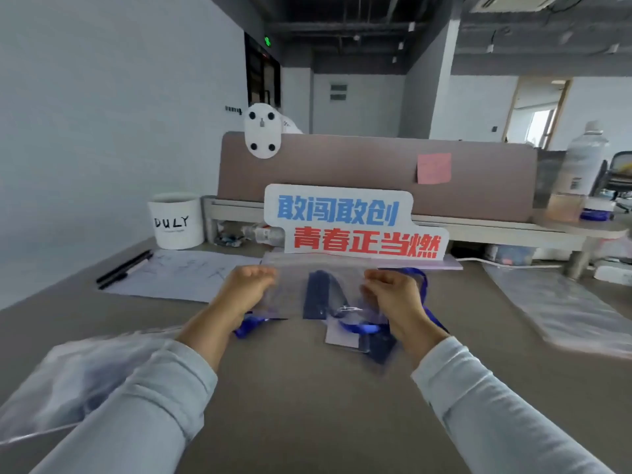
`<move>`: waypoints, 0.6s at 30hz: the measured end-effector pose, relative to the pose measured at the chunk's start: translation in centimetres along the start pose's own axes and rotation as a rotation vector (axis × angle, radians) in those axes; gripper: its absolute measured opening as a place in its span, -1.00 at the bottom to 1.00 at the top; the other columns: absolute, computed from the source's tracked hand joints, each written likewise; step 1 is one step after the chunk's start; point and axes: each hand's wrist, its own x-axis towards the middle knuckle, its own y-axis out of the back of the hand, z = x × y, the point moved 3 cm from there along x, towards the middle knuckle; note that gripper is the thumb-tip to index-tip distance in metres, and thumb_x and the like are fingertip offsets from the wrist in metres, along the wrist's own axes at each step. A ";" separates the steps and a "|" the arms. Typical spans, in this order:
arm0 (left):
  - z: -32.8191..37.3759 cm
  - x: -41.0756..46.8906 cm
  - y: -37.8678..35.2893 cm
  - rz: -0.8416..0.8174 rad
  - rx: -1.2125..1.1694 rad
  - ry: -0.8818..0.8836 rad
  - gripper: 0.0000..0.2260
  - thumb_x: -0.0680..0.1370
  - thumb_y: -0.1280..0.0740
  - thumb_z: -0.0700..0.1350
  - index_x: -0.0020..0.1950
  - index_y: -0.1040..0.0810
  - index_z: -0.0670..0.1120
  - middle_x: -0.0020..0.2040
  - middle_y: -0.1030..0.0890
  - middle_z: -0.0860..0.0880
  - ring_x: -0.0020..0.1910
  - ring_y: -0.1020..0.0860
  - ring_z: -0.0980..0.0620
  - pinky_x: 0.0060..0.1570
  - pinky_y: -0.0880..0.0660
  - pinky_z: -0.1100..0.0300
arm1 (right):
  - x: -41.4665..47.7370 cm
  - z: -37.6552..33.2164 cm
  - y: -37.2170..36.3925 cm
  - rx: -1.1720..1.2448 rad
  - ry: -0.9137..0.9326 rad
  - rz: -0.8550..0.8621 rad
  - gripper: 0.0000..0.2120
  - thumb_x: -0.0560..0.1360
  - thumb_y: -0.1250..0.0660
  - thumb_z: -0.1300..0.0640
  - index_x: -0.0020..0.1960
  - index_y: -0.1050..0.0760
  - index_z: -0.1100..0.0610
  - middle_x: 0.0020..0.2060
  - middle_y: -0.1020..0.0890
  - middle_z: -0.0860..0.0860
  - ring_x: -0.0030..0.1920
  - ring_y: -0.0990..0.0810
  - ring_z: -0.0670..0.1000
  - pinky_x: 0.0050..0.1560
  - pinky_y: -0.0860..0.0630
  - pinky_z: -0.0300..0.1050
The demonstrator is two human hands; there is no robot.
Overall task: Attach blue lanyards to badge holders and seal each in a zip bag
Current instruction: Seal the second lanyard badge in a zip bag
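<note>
a person's left hand (pixel 247 285) and right hand (pixel 393 290) pinch opposite ends of a clear zip bag (pixel 318 285) held above the middle of the desk (pixel 307 405), its long axis running hand to hand; a blue lanyard (pixel 359 328) dangles below, nearer the right hand

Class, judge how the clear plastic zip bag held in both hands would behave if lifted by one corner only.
The clear plastic zip bag looks thin and sags between the left hand and right hand, so it would probably droop. The dark badge holder inside may slide toward the low end. The glossy film is likely slippery.
</note>
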 end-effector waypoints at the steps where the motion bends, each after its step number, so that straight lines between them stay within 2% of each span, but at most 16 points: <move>1: -0.5 0.3 1.7 0.017 0.011 0.023 -0.84 0.52 -0.25 -0.23 -0.20 -0.56 -0.05 -0.14 -0.58 -0.14 -0.16 -0.53 -0.08 -0.26 -0.47 0.14 | -0.2 -0.2 -1.9 -0.006 0.006 -0.032 -0.88 0.50 -0.33 0.27 -0.13 -0.53 0.07 -0.21 -0.63 0.03 -0.18 -0.63 0.07 -0.02 -0.61 0.00; 3: -1.3 0.7 4.8 0.049 0.012 0.053 -0.87 0.53 -0.23 -0.26 -0.08 -0.56 -0.08 -0.13 -0.58 -0.11 -0.16 -0.56 -0.06 -0.33 -0.49 0.18 | -0.5 -0.4 -5.5 -0.035 0.014 -0.090 -0.76 0.49 -0.32 0.32 -0.28 -0.52 0.05 -0.27 -0.62 0.04 -0.19 -0.62 0.09 0.03 -0.60 0.07; 5: -2.0 0.8 7.9 0.099 0.034 0.064 -0.82 0.51 -0.23 -0.30 0.02 -0.55 -0.10 -0.18 -0.57 -0.08 -0.20 -0.54 0.00 -0.43 -0.49 0.25 | -1.0 -0.5 -8.6 -0.094 0.020 -0.139 -0.71 0.49 -0.29 0.34 -0.34 -0.52 0.06 -0.27 -0.63 0.15 -0.20 -0.63 0.13 0.03 -0.59 0.07; 7: -2.7 0.5 10.8 0.162 0.071 0.063 -0.79 0.48 -0.24 -0.33 0.01 -0.55 -0.09 -0.22 -0.56 -0.07 -0.22 -0.51 -0.01 -0.43 -0.45 0.25 | -1.8 -0.5 -11.5 -0.134 0.013 -0.200 -0.81 0.51 -0.28 0.32 -0.22 -0.57 0.12 -0.25 -0.63 0.14 -0.17 -0.64 0.12 -0.06 -0.60 -0.04; 8: -3.1 0.1 12.3 0.195 0.084 0.063 -0.79 0.47 -0.25 -0.33 0.00 -0.55 -0.09 -0.25 -0.55 -0.06 -0.26 -0.50 -0.01 -0.44 -0.44 0.27 | -2.2 -0.5 -12.8 -0.136 0.007 -0.235 -0.87 0.52 -0.28 0.30 -0.09 -0.59 0.16 -0.26 -0.62 0.08 -0.22 -0.63 0.04 -0.17 -0.58 -0.15; 10: -4.0 -0.9 15.2 0.261 0.104 0.074 -0.81 0.46 -0.27 -0.32 -0.01 -0.56 -0.09 -0.31 -0.54 -0.05 -0.34 -0.47 0.02 -0.48 -0.41 0.30 | -3.1 -0.1 -15.6 -0.121 -0.008 -0.295 -0.83 0.53 -0.28 0.29 0.09 -0.57 0.19 -0.24 -0.62 0.04 -0.34 -0.55 -0.10 -0.36 -0.52 -0.32; 11: -4.6 -1.6 16.5 0.289 0.113 0.084 -0.82 0.46 -0.28 -0.32 -0.01 -0.56 -0.10 -0.32 -0.54 -0.04 -0.36 -0.47 0.04 -0.51 -0.40 0.32 | -3.7 0.2 -16.9 -0.101 -0.028 -0.319 -0.81 0.53 -0.28 0.30 0.12 -0.55 0.20 -0.24 -0.61 0.03 -0.35 -0.54 -0.12 -0.37 -0.53 -0.32; 13: -5.6 -3.1 19.0 0.338 0.131 0.112 -0.85 0.47 -0.30 -0.29 -0.01 -0.57 -0.13 -0.32 -0.55 -0.04 -0.35 -0.48 0.05 -0.57 -0.40 0.38 | -5.1 0.9 -19.3 -0.072 -0.071 -0.366 -0.78 0.51 -0.28 0.33 0.14 -0.54 0.23 -0.26 -0.60 0.01 -0.33 -0.57 -0.09 -0.24 -0.58 -0.19; 15: -6.6 -4.7 21.2 0.377 0.163 0.144 -0.84 0.48 -0.30 -0.28 0.02 -0.58 -0.16 -0.31 -0.56 -0.04 -0.34 -0.50 0.05 -0.58 -0.41 0.38 | -6.6 1.5 -21.3 -0.095 -0.079 -0.418 -0.78 0.49 -0.30 0.35 0.12 -0.54 0.24 -0.28 -0.61 0.02 -0.33 -0.58 -0.07 -0.20 -0.57 -0.10; 18: -7.6 -7.0 23.4 0.402 0.231 0.186 -0.82 0.48 -0.30 -0.29 0.05 -0.60 -0.17 -0.29 -0.56 -0.05 -0.37 -0.47 0.05 -0.55 -0.42 0.36 | -8.7 2.1 -23.2 -0.140 -0.049 -0.466 -0.80 0.47 -0.31 0.37 0.07 -0.53 0.22 -0.30 -0.59 0.02 -0.36 -0.57 -0.08 -0.14 -0.59 -0.10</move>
